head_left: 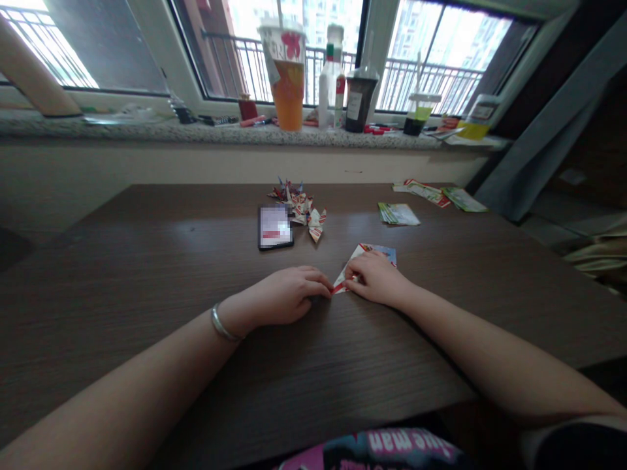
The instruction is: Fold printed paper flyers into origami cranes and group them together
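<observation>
A folded sheet of printed paper [368,253] lies on the dark wooden table [147,274] in front of me. My left hand [289,295], with a silver bangle at the wrist, pinches the paper's near red corner with its fingertips. My right hand [375,277] rests on top of the same paper, fingers curled and pressing it flat against the table. Both hands meet at the paper's lower left point.
A phone [275,227] lies face up behind my hands, beside a pile of folded paper cranes [300,207]. Stacks of printed paper [398,213] sit at the right rear. Drink cups [287,75] and bottles line the stone windowsill. A grey curtain [548,130] hangs at right.
</observation>
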Demonstrator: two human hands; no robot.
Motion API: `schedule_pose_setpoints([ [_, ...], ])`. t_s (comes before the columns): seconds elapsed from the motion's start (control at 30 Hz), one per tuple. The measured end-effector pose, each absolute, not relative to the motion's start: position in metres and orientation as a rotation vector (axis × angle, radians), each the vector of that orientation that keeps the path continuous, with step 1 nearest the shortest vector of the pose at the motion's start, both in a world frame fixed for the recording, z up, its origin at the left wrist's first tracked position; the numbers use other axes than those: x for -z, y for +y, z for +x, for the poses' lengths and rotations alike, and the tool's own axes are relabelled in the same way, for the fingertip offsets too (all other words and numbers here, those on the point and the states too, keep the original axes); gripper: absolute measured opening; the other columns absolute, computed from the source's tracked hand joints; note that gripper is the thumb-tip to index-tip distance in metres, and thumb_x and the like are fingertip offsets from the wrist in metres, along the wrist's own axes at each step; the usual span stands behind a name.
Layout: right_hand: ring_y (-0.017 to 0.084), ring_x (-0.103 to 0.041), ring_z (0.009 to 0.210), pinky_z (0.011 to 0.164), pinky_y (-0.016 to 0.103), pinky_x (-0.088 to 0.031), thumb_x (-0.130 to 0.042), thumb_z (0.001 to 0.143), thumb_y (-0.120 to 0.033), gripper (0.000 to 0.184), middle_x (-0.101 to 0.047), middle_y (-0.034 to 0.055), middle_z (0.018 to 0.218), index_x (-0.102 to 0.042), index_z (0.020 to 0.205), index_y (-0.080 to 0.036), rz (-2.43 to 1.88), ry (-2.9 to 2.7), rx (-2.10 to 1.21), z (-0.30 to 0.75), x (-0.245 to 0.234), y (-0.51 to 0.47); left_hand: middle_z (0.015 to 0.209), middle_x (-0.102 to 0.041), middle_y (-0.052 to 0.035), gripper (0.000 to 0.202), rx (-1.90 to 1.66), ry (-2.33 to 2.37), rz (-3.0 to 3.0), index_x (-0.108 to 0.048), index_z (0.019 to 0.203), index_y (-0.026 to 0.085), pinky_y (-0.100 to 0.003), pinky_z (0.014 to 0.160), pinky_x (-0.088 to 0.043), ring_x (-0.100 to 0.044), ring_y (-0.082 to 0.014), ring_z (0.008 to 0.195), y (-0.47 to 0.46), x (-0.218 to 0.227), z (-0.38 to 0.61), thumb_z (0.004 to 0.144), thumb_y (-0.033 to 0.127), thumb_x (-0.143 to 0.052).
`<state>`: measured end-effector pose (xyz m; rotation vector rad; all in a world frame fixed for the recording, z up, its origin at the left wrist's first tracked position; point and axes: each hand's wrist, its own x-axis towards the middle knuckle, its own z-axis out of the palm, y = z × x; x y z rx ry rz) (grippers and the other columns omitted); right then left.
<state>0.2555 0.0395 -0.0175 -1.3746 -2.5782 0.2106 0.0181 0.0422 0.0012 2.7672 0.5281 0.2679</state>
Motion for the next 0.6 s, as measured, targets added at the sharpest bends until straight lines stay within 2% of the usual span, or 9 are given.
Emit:
schedule_pose_setpoints([
  [0.23,0.021,-0.058,0.089,0.084,0.035,-0.035,-0.058,0.086,-0.034,0.015,-0.069,0.0032,0.086,-0.064,0.082,-0.020,-1.345,-2.601,-0.188,0.257,0.020,0.039,0.117,-0.066,-0.0013,0.049,-0.353,0.474,2.729,-0.068,0.106,0.023,-0.036,0.104,-0.042,-0.057,-0.0173,0.111,0.048,0.009,0.014,0.074,-0.003,-0.041],
  [0.4,0.022,-0.058,0.088,0.083,0.035,-0.035,-0.059,0.086,-0.035,0.017,-0.069,0.0036,0.085,-0.063,0.081,-0.020,-1.325,-2.610,-0.192,0.256,0.021,0.040,0.115,-0.066,-0.0024,0.039,-0.386,0.483,2.689,-0.067,0.098,0.021,-0.033,0.100,-0.045,-0.058,-0.0170,0.108,0.050,0.014,0.011,0.074,-0.001,-0.045],
  [0.53,0.022,-0.057,0.087,0.083,0.035,-0.036,-0.057,0.087,-0.035,0.017,-0.068,0.0044,0.084,-0.063,0.083,-0.019,-1.265,-2.627,-0.159,0.256,0.020,0.040,0.127,-0.061,-0.0034,0.051,-0.420,0.531,2.732,-0.058,0.122,0.023,-0.035,0.103,-0.043,-0.054,-0.0178,0.117,0.047,0.014,0.013,0.077,0.001,-0.046],
  [0.6,0.022,-0.057,0.088,0.084,0.036,-0.038,-0.056,0.088,-0.035,0.017,-0.067,0.0048,0.085,-0.063,0.084,-0.019,-1.206,-2.643,-0.107,0.256,0.019,0.040,0.129,-0.060,-0.0022,0.052,-0.405,0.505,2.793,-0.056,0.126,0.024,-0.036,0.105,-0.042,-0.052,-0.0186,0.120,0.046,0.013,0.014,0.080,0.002,-0.046],
])
